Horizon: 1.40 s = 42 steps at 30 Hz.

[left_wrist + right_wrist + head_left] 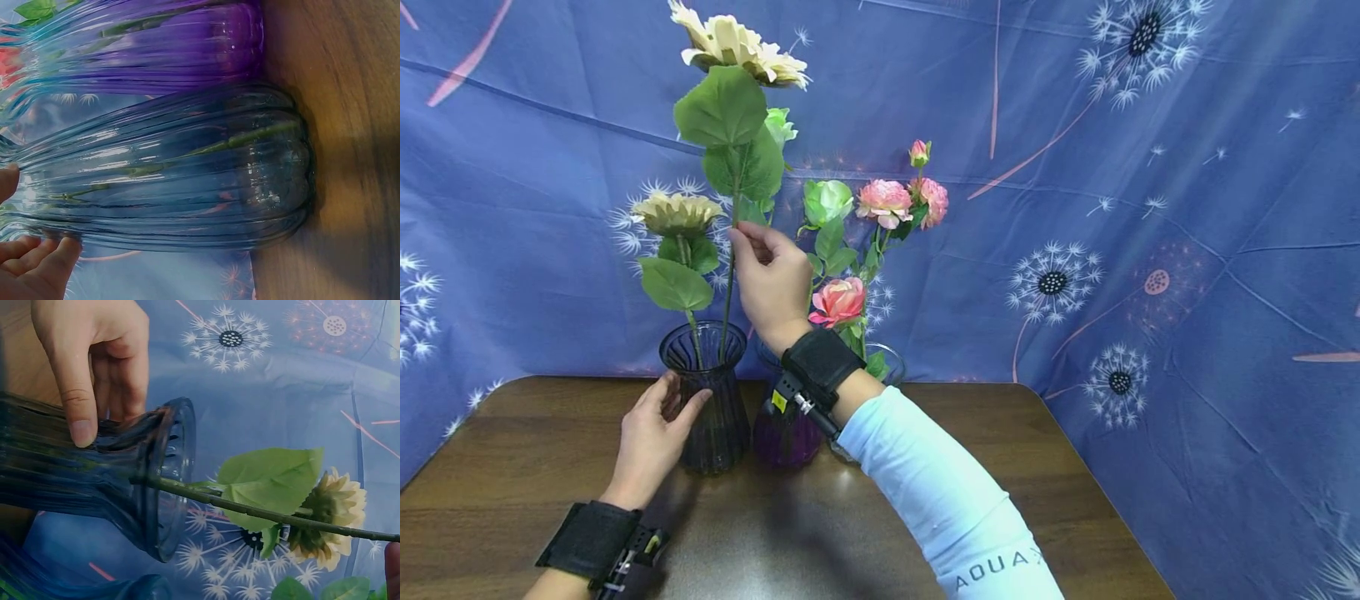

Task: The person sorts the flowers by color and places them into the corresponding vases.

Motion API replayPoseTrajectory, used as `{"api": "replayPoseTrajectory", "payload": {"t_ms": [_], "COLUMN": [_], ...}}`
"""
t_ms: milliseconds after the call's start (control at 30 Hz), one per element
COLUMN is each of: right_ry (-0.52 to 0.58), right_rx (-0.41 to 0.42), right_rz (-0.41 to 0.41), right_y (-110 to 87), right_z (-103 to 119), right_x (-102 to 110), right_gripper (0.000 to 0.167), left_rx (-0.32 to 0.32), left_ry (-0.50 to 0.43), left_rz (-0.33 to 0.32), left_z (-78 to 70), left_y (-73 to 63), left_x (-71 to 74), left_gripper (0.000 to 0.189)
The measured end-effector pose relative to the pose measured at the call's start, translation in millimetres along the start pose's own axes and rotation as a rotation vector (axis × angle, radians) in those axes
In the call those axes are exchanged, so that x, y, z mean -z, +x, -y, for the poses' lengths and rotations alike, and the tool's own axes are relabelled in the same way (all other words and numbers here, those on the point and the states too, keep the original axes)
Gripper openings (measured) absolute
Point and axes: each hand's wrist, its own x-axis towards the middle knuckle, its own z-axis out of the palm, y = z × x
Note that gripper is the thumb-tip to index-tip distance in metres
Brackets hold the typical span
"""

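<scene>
My left hand point(651, 437) holds a dark ribbed glass vase point(718, 437) below its flared rim, thumb on one side and fingers on the other. The vase stands upright on the wooden table. Between thumb and fingers, my right hand point(775, 287) pinches the stem of a tall cream flower point(737, 46) with broad green leaves. That stem slants down into the vase mouth, as the right wrist view also shows. A shorter cream flower point(677, 215) stands in the same vase, leaning left. In the left wrist view, a green stem point(219, 147) shows through the glass.
Beside the dark vase is a purple glass vase point(786, 437), partly behind my right wrist. A clear vase point(891, 362) stands further right, mostly hidden by my sleeve. Pink flowers point(883, 202) and pale green flowers point(827, 202) rise there. Behind the table point(1000, 450) hangs a blue dandelion-print cloth point(970, 275).
</scene>
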Motion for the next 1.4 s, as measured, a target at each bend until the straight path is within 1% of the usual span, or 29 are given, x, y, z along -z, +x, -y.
{"api": "replayPoseTrajectory", "payload": {"t_ms": [167,300,500,667,833,1200,1400], "right_ry": [-0.004,0.013,0.021,-0.017,-0.058,-0.084,-0.11], "right_rx": [0.004,-0.02,-0.056,-0.08,-0.087,-0.137,-0.155], "right_rz": [0.001,0.004,0.019,0.031,0.042,0.072,0.106], "right_y": [-3.0,-5.2,-11.0,-18.3,-27.5,-44.3,-51.5], "right_z": [-3.4,-6.8,-13.4,-19.2,-26.2,-44.2,-51.3], "right_x": [-4.2,-8.1,-12.2,-15.0,-18.4,-26.3,-30.5], "right_gripper": [0.022,0.02,0.019,0.019,0.018,0.016,0.015], "left_rx": [0.009,0.019,0.015,0.019,0.025,0.023,0.034], "left_ry": [-0.014,-0.022,-0.018,-0.006,-0.01,-0.039,-0.047], "left_rz": [0.005,0.017,0.026,0.026,0.031,0.04,0.046], "left_z": [-0.5,-0.4,1.5,2.0,1.4,0.3,-2.0], "left_y": [0.5,0.8,2.2,2.5,1.8,3.1,2.6], "left_x": [1.4,2.1,2.1,1.6,1.3,1.2,2.2], "left_gripper": [0.036,0.038,0.038,0.037,0.034,0.038,0.045]}}
